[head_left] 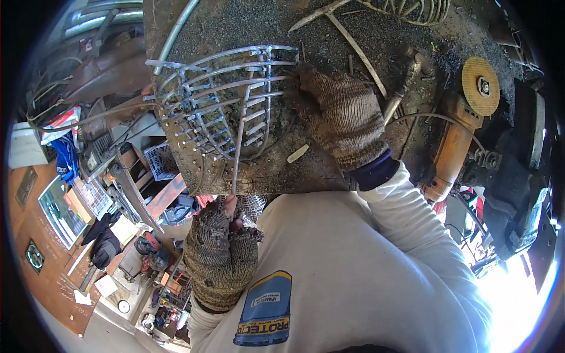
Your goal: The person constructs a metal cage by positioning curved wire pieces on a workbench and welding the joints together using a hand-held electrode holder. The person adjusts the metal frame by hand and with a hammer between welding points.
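Note:
A curved frame of welded metal rods (pixel 220 109), with many short cross bars, rests on a dirty worktable (pixel 276 176). My left hand (pixel 223 256), in a worn brown knitted glove with bare fingertips showing, is closed around the lower end of a thin metal rod (pixel 238 144). The rod runs up from the table's near edge across the frame. My right hand (pixel 344 115), in a striped brown knitted glove, is closed at the right ends of the frame's long bars. Its fingertips are partly hidden. A small pale flat piece (pixel 298 153) lies between the hands.
An angle grinder (pixel 456 141) with an orange body and tan disc lies at the right. Beside my right hand is a metal tool (pixel 406 85). Another rod basket (pixel 412 9) sits at the far edge. Cluttered shelves (pixel 159 259) stand to the left.

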A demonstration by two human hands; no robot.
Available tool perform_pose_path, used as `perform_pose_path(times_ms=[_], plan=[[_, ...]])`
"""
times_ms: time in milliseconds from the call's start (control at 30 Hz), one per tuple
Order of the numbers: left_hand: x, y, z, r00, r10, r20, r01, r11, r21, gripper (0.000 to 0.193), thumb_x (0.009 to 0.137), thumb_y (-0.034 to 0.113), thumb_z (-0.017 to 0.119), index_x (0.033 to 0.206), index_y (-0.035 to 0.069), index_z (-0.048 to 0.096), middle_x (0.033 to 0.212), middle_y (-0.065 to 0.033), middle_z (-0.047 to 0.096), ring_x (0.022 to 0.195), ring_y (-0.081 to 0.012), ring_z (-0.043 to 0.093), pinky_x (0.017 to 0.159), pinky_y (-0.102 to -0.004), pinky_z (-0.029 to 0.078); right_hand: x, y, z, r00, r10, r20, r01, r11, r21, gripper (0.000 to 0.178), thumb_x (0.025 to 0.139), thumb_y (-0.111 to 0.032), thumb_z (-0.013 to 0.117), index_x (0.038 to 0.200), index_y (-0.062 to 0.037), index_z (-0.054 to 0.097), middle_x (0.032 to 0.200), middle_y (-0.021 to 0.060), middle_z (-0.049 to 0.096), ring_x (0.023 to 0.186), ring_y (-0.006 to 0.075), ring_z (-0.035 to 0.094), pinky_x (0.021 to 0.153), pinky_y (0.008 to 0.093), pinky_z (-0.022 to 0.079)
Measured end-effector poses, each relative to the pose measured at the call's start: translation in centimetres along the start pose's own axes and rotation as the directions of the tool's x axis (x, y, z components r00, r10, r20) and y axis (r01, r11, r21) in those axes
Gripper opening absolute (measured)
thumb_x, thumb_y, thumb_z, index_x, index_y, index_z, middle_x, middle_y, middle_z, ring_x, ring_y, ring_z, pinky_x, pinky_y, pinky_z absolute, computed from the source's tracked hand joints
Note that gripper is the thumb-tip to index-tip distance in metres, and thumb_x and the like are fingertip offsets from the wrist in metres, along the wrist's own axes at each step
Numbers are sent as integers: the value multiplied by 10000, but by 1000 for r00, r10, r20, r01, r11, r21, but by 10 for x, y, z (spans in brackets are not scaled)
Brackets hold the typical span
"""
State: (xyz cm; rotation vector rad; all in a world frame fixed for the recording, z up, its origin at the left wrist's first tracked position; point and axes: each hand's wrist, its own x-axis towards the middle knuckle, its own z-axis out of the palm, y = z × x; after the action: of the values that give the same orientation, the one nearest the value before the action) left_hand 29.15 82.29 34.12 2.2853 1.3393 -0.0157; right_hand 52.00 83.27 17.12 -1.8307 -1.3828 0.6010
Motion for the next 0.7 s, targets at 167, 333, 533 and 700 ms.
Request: perform_pose_path(times_ms=[167, 333, 533, 700], plan=[[-4, -6, 3, 999, -38, 1, 38, 999, -26, 418, 818, -27, 640, 1236, -23, 631, 1110, -184, 676, 909, -306, 696, 779, -360, 569, 1, 3, -3, 998, -42, 40, 43, 999, -24, 304, 883, -265, 717, 1122, -78, 714, 971, 147, 731, 884, 331, 704, 771, 419, 559], [-7, -10, 6, 997, -81, -1, 81, 990, -114, 402, 826, -29, 630, 1228, -16, 635, 1135, -185, 676, 946, -324, 695, 801, -371, 567, 1, -2, -3, 1000, -12, 17, 13, 999, -44, 323, 878, -271, 721, 1140, -83, 712, 990, 155, 728, 885, 330, 704, 772, 415, 561], [-9, -10, 7, 988, -152, 22, 153, 972, -178, 433, 812, -20, 650, 1244, 15, 644, 1131, -173, 679, 934, -323, 693, 802, -376, 565, 0, 3, 0, 999, -44, 12, 44, 996, -74, 359, 874, -293, 722, 1171, -90, 708, 980, 143, 730, 868, 326, 703, 764, 419, 562], [-11, -15, 6, 990, -136, 46, 141, 981, -129, 469, 793, 13, 696, 1259, 30, 646, 1124, -168, 680, 913, -327, 688, 796, -387, 561, 2, 1, -1, 997, -73, -27, 71, 996, -52, 354, 873, -305, 724, 1153, -88, 716, 947, 139, 730, 838, 324, 703, 738, 421, 560]])
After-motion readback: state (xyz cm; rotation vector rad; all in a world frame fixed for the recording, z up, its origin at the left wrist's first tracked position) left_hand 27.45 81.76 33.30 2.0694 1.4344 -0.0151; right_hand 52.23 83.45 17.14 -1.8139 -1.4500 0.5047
